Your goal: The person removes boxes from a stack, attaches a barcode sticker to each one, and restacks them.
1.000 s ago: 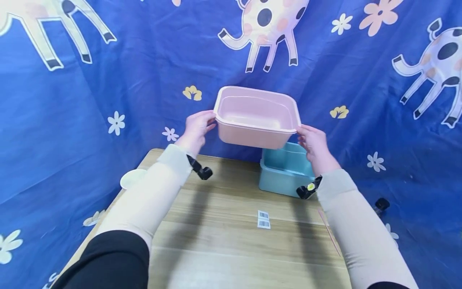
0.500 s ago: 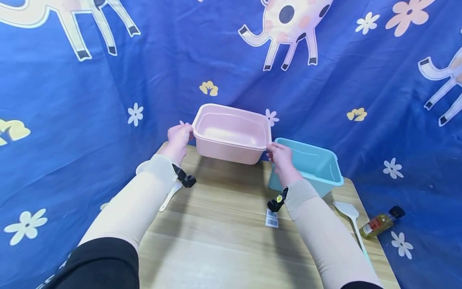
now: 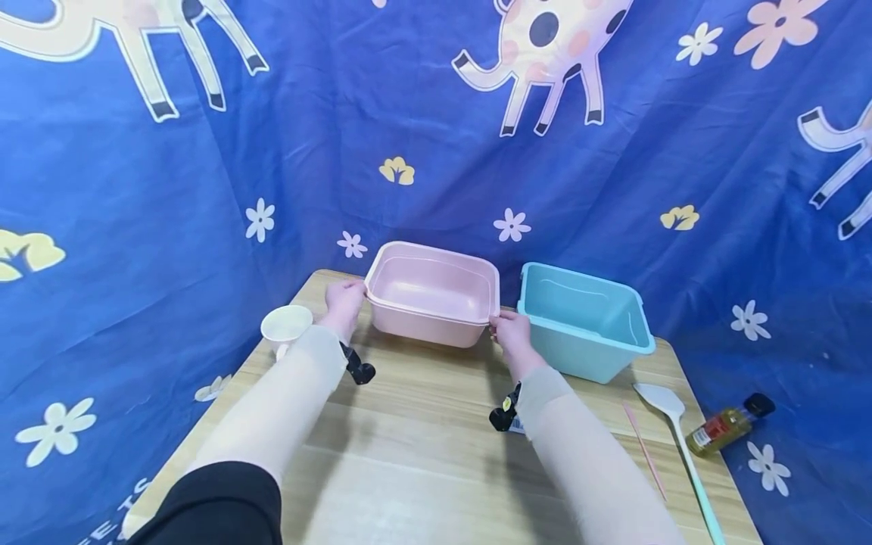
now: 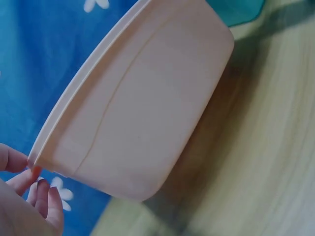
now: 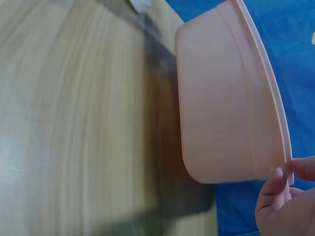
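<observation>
A pink plastic bin [image 3: 425, 322] is held by its rim over the back of the wooden table, between both hands. My left hand [image 3: 346, 303] pinches the rim at the left end; in the left wrist view its thumb and index finger [image 4: 19, 181] meet at the rim's corner. At the right end, my right hand [image 3: 511, 333] grips the rim between thumb and fingers [image 5: 273, 191]. The bin's inside shows bare pink walls in the head view. A teal bin [image 3: 579, 344] stands just right of it, close beside my right hand.
At the table's left edge stands a white cup [image 3: 286, 324]. Toward the right lie a thin pink stick [image 3: 644, 452], a spatula [image 3: 681, 431] with a green handle, and a bottle [image 3: 722, 430] of yellowish liquid with a black cap. A blue patterned curtain [image 3: 436, 113] hangs behind.
Both hands have lowered the pink bin from high before the curtain toward the table's back, left of the teal bin. The head view has shifted, bringing the spatula and bottle into sight.
</observation>
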`<state>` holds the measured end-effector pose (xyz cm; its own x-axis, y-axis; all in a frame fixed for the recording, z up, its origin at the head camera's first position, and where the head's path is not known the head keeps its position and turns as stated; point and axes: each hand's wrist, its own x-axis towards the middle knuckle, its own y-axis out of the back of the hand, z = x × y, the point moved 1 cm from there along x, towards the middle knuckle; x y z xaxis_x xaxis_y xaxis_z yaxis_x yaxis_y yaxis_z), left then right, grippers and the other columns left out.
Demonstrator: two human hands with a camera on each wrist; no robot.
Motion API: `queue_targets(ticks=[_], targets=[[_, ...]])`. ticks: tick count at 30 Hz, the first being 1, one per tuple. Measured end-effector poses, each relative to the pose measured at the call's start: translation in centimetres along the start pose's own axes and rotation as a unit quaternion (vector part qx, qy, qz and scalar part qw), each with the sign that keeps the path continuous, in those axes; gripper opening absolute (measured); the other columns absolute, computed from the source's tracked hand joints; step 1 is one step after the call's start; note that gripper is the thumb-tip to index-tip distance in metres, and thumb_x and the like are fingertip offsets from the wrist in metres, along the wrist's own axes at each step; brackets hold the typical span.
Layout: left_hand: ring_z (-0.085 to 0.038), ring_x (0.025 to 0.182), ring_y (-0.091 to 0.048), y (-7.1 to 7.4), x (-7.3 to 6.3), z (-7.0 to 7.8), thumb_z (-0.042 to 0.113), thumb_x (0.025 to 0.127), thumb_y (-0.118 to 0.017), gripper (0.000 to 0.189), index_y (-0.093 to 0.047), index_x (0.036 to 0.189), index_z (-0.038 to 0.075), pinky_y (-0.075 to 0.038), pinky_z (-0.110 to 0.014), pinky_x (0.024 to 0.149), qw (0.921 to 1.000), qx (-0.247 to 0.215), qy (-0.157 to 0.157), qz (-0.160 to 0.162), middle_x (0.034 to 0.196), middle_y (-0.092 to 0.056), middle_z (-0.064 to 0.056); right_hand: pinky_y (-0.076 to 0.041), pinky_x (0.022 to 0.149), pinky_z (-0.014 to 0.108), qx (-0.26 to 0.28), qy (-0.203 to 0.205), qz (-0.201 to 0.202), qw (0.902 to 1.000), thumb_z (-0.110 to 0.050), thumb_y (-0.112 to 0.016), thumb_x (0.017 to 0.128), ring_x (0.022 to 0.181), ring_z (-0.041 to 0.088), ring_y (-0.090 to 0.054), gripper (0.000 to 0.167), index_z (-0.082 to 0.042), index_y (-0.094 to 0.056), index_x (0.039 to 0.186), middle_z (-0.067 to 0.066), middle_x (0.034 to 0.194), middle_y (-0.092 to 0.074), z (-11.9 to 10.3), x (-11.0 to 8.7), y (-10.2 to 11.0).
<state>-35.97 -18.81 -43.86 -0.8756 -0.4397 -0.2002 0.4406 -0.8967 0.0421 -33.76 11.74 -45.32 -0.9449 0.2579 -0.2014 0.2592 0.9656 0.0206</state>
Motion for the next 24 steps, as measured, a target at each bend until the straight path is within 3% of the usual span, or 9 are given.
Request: queue_targets(ticks=[7,13,17,21,24], targets=[[-0.031,0.131,-0.043,-0.8,0.7,-2.2,-0.001,0.087,-0.056,0.041,-0.061,0.127,-0.006,-0.029,-0.042,0.112,0.9998,-0.006,0.014,-0.014,0.134,-0.055,-0.020,-0.048,0.069,0.029,-0.019,0.011,0.016,0.9996,0.004,-0.058,0.090,0.073,0.017,-0.054,0.032,0.010,-0.062,0.121,0.010,0.089,-0.060,1.6,0.3,-0.3],[-0.030,0.132,-0.041,-1.5,1.4,-3.3,-0.002,0.088,-0.055,0.040,-0.061,0.127,-0.005,-0.029,-0.041,0.112,0.9996,-0.001,0.020,-0.021,0.136,-0.054,-0.019,-0.046,0.083,0.037,-0.027,0.000,0.021,0.9994,0.001,-0.055,0.093,0.100,0.032,-0.055,0.039,0.006,-0.058,0.131,0.014,0.106,-0.060,2.4,0.5,-0.4],[-0.030,0.132,-0.041,-1.6,1.9,-4.0,0.000,0.094,-0.053,0.037,-0.059,0.131,-0.003,-0.029,-0.040,0.112,0.9993,0.008,0.013,-0.036,0.138,-0.053,-0.019,-0.046,0.083,0.038,-0.031,-0.002,0.005,0.9995,0.000,-0.052,0.094,0.112,0.038,-0.053,0.046,0.005,-0.051,0.139,0.019,0.118,-0.059,2.5,0.4,-0.5],[-0.031,0.132,-0.043,-1.4,2.0,-4.4,0.006,0.099,-0.052,0.037,-0.055,0.135,-0.004,-0.031,-0.039,0.111,0.9986,0.015,-0.007,-0.050,0.139,-0.052,-0.021,-0.047,0.081,0.035,-0.043,0.001,-0.014,0.9990,-0.001,-0.053,0.094,0.111,0.035,-0.055,0.048,0.004,-0.048,0.142,0.022,0.122,-0.058,2.5,0.3,-0.4],[-0.030,0.130,-0.045,-1.2,1.4,-4.6,0.015,0.102,-0.053,0.039,-0.054,0.136,-0.002,-0.033,-0.038,0.110,0.9994,0.008,-0.010,-0.032,0.137,-0.054,-0.020,-0.049,0.076,0.031,-0.062,0.005,-0.033,0.9975,-0.004,-0.055,0.095,0.098,0.025,-0.058,0.048,0.002,-0.048,0.142,0.019,0.118,-0.059,2.5,0.0,0.1]])
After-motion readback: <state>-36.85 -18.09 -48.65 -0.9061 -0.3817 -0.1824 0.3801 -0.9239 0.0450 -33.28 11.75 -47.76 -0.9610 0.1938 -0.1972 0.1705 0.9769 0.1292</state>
